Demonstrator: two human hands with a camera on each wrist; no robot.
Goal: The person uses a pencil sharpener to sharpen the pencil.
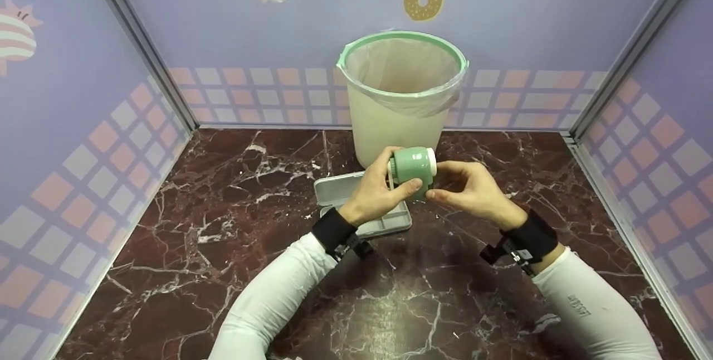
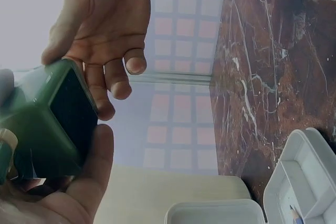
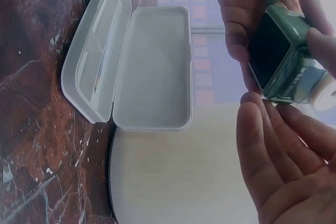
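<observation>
A green pencil sharpener [image 1: 412,165] with a white round end is held up above the table. My left hand [image 1: 376,187] grips it, with the thumb across its near side. My right hand [image 1: 473,190] pinches its right end, index finger by the white end and thumb at the lower edge. The dark bottom face of the sharpener [image 3: 270,51] shows in the right wrist view. Below and behind the left hand lies an open, light grey pencil case [image 3: 155,66], with a pencil [image 3: 99,72] inside one compartment.
A cream bin [image 1: 390,126] with a green rim and clear liner stands behind the hands, close to the back wall. Patterned panels [image 1: 250,25] enclose the dark red marbled table [image 1: 223,271] at the back and both sides.
</observation>
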